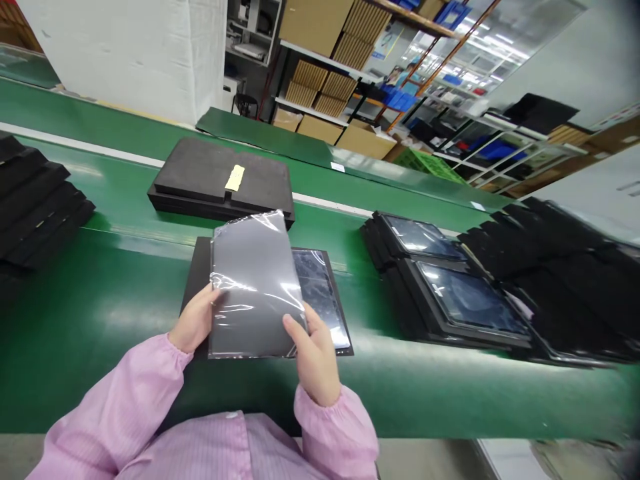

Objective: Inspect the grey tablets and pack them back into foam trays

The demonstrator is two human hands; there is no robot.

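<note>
Between my two hands is a dark flat panel in clear, shiny plastic film, tilted up a little over the bench. My left hand grips its left edge, and my right hand pinches its lower right side with the thumb on top. Beneath it lies a black foam sheet, partly covered by the panel. On that sheet's right part rests a glossy dark screen, its left side hidden. Just beyond the panel stands a stack of black foam blocks with a yellow sticky note on top.
To the right, glossy screens lie on stacked black trays, beside a leaning row of black foam pieces. More black foam is piled at the left. All stand on a green bench. Shelves with cardboard boxes rise behind.
</note>
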